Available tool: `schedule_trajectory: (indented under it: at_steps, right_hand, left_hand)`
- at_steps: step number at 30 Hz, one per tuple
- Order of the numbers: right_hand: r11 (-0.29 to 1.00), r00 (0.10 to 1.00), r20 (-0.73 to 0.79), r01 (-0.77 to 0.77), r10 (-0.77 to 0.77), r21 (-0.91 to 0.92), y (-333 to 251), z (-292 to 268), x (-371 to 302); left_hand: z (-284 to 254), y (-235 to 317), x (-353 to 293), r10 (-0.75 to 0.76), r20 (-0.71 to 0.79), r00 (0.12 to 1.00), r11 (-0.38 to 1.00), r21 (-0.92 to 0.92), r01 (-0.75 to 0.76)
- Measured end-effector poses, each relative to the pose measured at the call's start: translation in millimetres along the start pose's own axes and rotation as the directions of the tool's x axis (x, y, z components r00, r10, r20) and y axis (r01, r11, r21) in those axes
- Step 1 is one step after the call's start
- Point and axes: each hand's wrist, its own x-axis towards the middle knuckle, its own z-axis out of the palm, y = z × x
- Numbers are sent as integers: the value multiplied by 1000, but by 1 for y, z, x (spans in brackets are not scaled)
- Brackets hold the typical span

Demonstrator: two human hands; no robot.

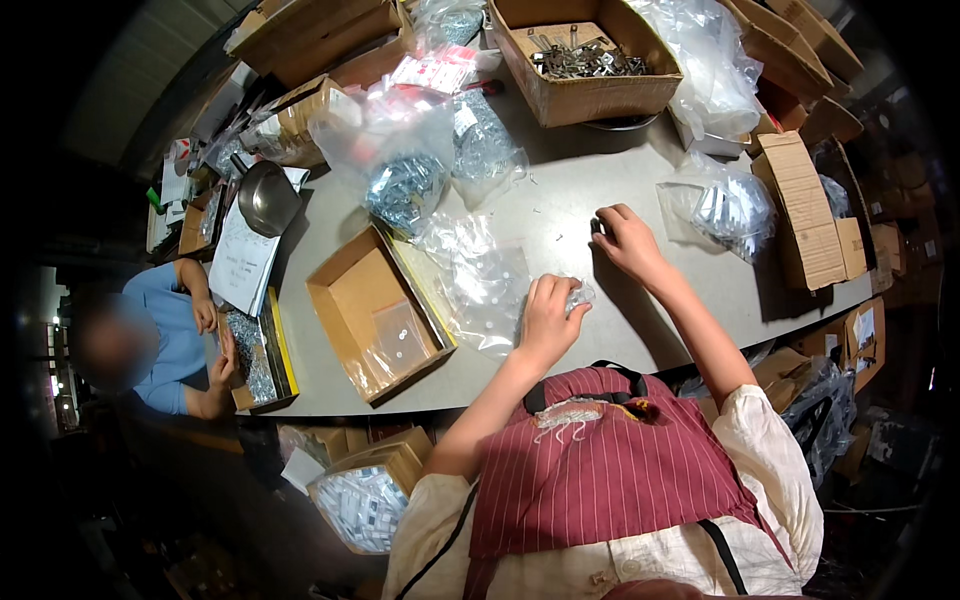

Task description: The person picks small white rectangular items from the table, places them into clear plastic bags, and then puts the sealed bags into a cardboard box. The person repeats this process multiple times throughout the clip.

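Over the grey tabletop (pixel 555 190), my left hand (pixel 550 322) has its fingers curled round a small crumpled clear plastic bag (pixel 581 294). My right hand (pixel 632 243) lies farther forward and to the right, closed at the fingertips on a small dark piece (pixel 597 228) that is too small to name. Clear plastic bags (pixel 485 285) with small round holes lie flat just left of my left hand. Beyond them stands a shallow cardboard tray (pixel 340 290) with a flat clear bag (pixel 400 335) in it.
Bags of metal parts (pixel 405 188) stand at the far left, another bag (pixel 730 212) at the right. A cardboard box of metal pieces (pixel 590 95) is at the back. Left, a metal pan (pixel 268 198) rests on papers (pixel 245 258); a co-worker (pixel 170 330) sits at a parts tray (pixel 250 350).
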Motion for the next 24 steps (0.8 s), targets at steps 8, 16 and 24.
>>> schedule_trajectory:
  at_steps: [8,16,24]
  right_hand:
    - [946,989,127,112,-76,-305,8,36,28]
    - [962,929,248,270,-274,52,-21,61,32]
    - [894,912,363,10,-192,448,-48,4,22]
  left_hand:
    - [-13,6,-11,-71,-38,997,997,5,72]
    - [-15,11,-11,-102,-18,995,995,8,102]
    - [-25,9,-19,-189,-52,981,982,-22,188]
